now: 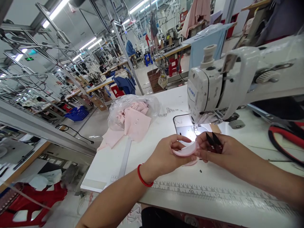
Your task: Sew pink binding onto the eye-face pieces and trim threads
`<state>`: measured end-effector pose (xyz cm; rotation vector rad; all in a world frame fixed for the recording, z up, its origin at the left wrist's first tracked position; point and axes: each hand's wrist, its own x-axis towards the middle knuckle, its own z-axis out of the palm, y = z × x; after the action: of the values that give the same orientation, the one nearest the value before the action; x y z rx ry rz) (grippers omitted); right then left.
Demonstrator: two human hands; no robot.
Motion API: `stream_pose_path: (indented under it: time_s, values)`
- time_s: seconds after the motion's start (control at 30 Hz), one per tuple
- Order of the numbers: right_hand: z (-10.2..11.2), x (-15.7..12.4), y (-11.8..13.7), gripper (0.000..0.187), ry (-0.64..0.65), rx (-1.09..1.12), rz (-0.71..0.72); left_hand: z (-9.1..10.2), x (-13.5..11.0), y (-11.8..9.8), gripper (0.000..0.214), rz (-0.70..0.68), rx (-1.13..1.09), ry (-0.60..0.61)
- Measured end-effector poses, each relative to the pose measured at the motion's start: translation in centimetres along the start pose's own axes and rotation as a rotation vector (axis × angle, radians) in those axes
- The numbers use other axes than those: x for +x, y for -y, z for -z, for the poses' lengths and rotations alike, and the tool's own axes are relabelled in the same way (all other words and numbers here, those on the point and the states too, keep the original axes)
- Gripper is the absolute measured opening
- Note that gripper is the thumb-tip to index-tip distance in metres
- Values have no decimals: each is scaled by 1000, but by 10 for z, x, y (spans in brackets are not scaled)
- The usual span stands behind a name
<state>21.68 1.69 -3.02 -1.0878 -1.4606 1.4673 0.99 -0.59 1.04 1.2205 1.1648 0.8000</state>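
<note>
Between both hands, in front of the sewing machine's needle, a small curved piece of pink fabric (186, 150) is held up off the table. My left hand (169, 153) pinches its left side, and a red band circles that wrist. My right hand (213, 147) grips the right end with thumb and fingertips. Dark-bladed thread snips (214, 141) are also tucked in my right hand, blades pointing up. The white sewing machine (211, 85) stands just behind, its lamp lighting the needle plate (181, 121). Part of the fabric is hidden by my fingers.
A clear plastic bag (112, 115) with pink fabric pieces (137, 123) lies at the table's back left. Red-handled scissors (273, 136) rest at the right. A printed ruler (185, 190) runs along the front edge. Other sewing tables and a blue basket (77, 114) stand beyond.
</note>
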Motion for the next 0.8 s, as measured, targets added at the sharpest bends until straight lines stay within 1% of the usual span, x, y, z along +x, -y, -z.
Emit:
stream_pose_path:
  time_s: [0.13,0.23,0.3,0.33,0.37,0.43,0.5,0.53,0.6,0.63,0.67,0.7,0.77,0.8]
  values:
    - [0,3,-2,42,28,-10,-2,-4,2,2,65,4,-66,-38]
    - [3,4,-7,43,44,-18,-42,-5,1,0,65,43,-122,-34]
    - [3,2,-8,46,23,-46,-25,-3,0,-2,62,60,-157,-20]
    - [2,-1,-8,46,-3,-69,28,-1,0,-3,61,66,-174,-15]
    - [1,-4,-7,44,-35,-101,111,1,1,-4,59,68,-191,-11]
    - [-2,-10,-6,35,-71,-204,339,6,3,-4,53,76,-221,16]
    - [-5,-14,-4,19,-41,-328,561,10,6,-2,46,91,-238,97]
    - [-5,-14,-4,14,-22,-384,644,11,7,-1,44,99,-242,150]
    - [-4,-12,-3,16,-3,-442,740,13,8,0,46,119,-220,240]
    - [-2,-10,-3,15,-6,-441,746,13,7,0,49,114,-190,238]
    - [-1,-8,-2,12,-12,-428,728,13,6,0,53,87,-142,189]
    - [1,-6,-2,12,-12,-410,681,13,4,0,55,28,-77,104]
    - [3,-4,0,24,6,-369,527,12,-1,-2,54,-179,82,-82]
    - [3,-4,1,32,23,-352,441,12,-4,-3,51,-308,167,-127]
